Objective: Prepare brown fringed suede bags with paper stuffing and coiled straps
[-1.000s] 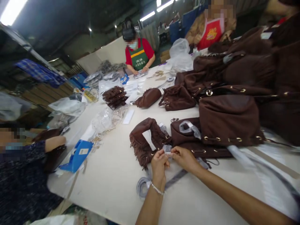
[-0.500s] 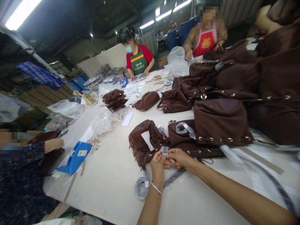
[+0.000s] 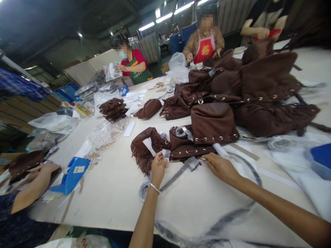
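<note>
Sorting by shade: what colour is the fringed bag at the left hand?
The fringed bag is dark brown; head view.

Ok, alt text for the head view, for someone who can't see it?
The wearer's left hand pinches a clear plastic scrap beside a brown fringed bag on a pale table; the right hand lies open near a grey strip. More brown bags pile up to the right, and other people work around the table.

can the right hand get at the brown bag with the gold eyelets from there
Probably yes: the right hand rests on the table just in front of the brown bag, and only a flat strip lies between them.
</note>
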